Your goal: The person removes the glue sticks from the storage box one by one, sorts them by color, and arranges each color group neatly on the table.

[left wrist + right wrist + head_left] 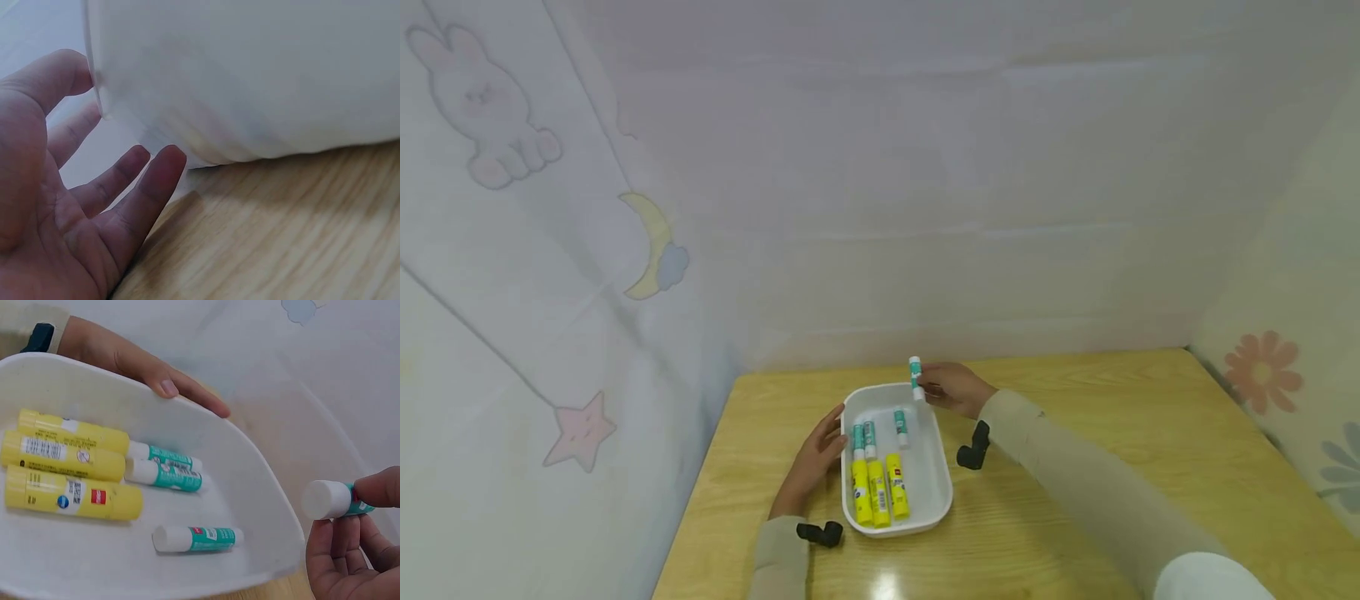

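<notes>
A white tub (928, 492) stands on the table. My left hand (818, 454) rests its fingers against the tub's left side; in the left wrist view the fingers (165, 172) are spread along the white wall. Over the tub's far right corner, my right hand (953, 387) pinches a green-and-white glue stick (331, 499) between thumb and fingers. Inside the tub lie three yellow glue sticks (75, 494) side by side at the near end. Two green-and-white glue sticks (165, 475) lie beyond them, and another green glue stick (199, 539) lies apart to the right.
The tub sits on a light wooden table (1060, 500) that reaches back to a pale cloth backdrop (925, 208). Printed cloth with a moon (653, 246) hangs on the left. A black wrist mount (973, 446) is on my right sleeve.
</notes>
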The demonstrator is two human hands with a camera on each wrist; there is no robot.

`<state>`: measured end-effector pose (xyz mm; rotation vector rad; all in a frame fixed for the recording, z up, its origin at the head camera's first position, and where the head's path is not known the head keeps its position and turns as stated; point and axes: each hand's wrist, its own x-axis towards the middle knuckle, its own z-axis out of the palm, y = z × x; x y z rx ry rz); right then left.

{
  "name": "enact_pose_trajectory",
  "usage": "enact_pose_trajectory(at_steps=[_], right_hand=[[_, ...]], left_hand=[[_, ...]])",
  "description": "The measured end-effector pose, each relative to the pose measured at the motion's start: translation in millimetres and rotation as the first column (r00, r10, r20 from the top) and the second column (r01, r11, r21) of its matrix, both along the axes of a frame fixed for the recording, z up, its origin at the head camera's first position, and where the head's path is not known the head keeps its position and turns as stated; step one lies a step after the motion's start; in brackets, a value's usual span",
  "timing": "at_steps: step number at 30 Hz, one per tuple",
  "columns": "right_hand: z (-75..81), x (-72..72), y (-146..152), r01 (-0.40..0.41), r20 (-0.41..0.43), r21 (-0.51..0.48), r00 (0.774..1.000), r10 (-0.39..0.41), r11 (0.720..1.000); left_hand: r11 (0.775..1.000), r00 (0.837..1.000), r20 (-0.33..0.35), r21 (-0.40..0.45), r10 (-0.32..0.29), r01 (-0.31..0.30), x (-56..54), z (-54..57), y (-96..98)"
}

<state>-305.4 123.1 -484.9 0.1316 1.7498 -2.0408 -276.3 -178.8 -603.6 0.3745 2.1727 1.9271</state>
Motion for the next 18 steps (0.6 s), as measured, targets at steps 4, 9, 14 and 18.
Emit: enact_pose_trajectory(at_steps=[4,9,14,18], right_hand=[[-6.8,-1.8,21.2,-0.007,-0.025,0.011,1.0,0.008,1.0],[-16.0,-4.3,42.7,0.035,-0.005,0.061,0.999,-0.034,0.998],[-28.4,-3.1,53.7,0.067,0.014,0.1,0.998,-0.069,0.993],[-40.7,-0.2,57.7,0.06,0.018,0.161,0.998,-0.064,0.985]], left_hand=[[1.0,1.0,0.025,-0.018,-0.003,0.003,6.0,17.3,-3.3],[1.0,0.999,0.034,-0.025,-0.01,0.011,5.8,25.6,-7.3],[1.0,0.999,0.033,-0.001,-0.016,0.016,4.3,25.1,-8.2],[0.999,0.999,0.038,0.008,-0.034,0.034,4.4,24.2,-6.8]])
